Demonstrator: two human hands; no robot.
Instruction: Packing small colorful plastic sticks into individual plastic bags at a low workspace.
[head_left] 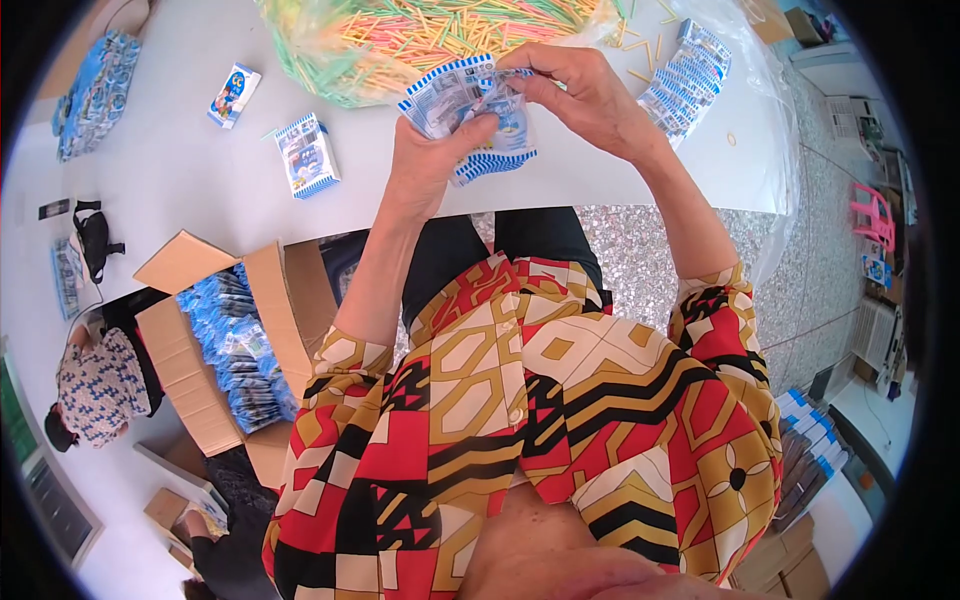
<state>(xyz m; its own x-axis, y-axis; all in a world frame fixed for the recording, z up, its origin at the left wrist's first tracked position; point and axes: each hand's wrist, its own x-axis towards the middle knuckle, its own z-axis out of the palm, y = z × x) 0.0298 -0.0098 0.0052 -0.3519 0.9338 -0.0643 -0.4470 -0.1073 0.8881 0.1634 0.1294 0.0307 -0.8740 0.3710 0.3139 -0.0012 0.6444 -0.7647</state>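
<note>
Over the table's near edge, my left hand (432,158) grips a blue-and-white printed plastic packet (445,92), its thumb pressed across the front. My right hand (585,95) pinches the same packet's upper right edge between thumb and fingers. Under it, the striped edges of more packets (497,163) show, partly hidden by my left hand; I cannot tell whether they are held or lie on the table. Just beyond my hands lies a clear bag (340,75) full of thin pink, yellow and green sticks (440,30). What sits inside the packet is not clear.
Left on the white table (200,160) are a stack of packets (308,157), a small box (234,95) and a bundle (98,95). A packet row (688,80) lies right. Beside me stands an open carton (190,350) of blue packets. Another person (105,385) works at left.
</note>
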